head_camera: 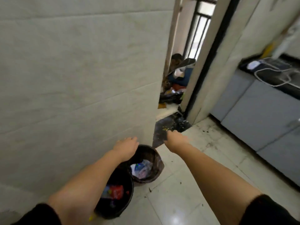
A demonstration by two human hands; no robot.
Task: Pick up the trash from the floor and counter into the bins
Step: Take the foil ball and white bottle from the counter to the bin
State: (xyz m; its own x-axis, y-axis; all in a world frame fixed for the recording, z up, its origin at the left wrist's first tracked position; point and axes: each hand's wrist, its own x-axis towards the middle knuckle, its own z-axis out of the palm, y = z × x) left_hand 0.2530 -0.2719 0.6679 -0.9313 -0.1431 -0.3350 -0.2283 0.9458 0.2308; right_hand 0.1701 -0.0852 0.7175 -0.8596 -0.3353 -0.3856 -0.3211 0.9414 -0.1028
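Bins stand side by side against the tiled wall (73,78) at left: the far bin (154,158) holds clear plastic, the near bin (125,200) a red wrapper. Grey cabinets (259,119) and a dark counter (276,73) run along the right. Yellow crumbs (165,129) lie on the dark threshold (162,127) ahead. The left hand (125,148) hovers over the far bin, fingers loosely spread, empty. The right hand (176,140) reaches toward the crumbs; whether its fingers are open or closed cannot be told.
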